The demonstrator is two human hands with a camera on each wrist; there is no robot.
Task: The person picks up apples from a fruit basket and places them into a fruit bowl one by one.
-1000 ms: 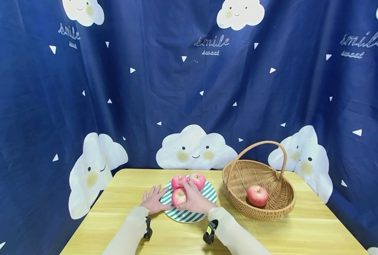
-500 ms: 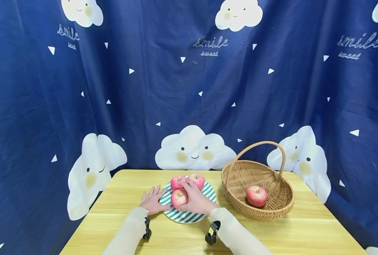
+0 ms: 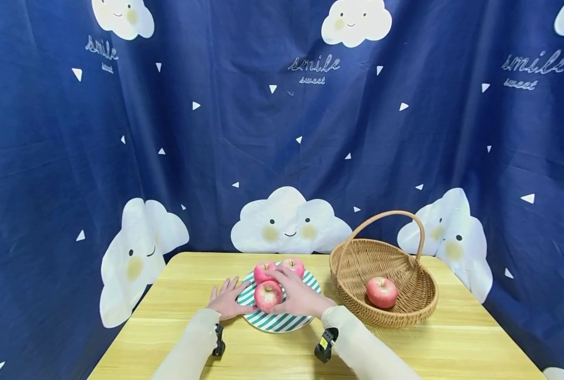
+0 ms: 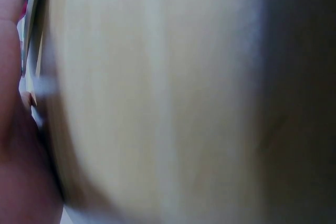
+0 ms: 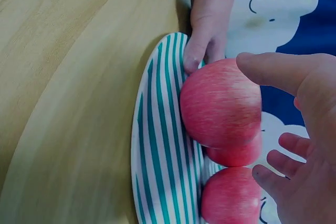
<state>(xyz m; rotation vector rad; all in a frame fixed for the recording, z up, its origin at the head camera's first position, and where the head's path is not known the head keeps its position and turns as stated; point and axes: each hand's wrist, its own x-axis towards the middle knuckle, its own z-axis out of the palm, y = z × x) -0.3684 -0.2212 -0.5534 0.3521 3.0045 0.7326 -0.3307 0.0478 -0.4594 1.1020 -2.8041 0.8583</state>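
Three red apples sit on a round plate with green and white stripes point(image 3: 282, 323): the front one point(image 3: 268, 297) point(image 5: 220, 103), a back left one point(image 3: 263, 272) and a back right one point(image 3: 293, 265). My right hand point(image 3: 301, 296) point(image 5: 315, 103) is spread at the right of the front apple, its thumb tip overlapping that apple in the right wrist view; whether it touches, I cannot tell. My left hand point(image 3: 227, 302) point(image 5: 212, 9) lies at the plate's left rim with straight fingers. The left wrist view catches only part of that hand point(image 4: 16, 145) at its edge.
To the right of the plate, a wicker basket point(image 3: 358, 311) with a tall arched handle holds one apple point(image 3: 382, 293). Both stand on a light wooden table point(image 3: 191, 285). A dark blue curtain point(image 3: 244, 132) with clouds hangs behind.
My right hand has loosened from around the front apple and shifted slightly right, uncovering more of it. The left hand stays at the plate's rim.
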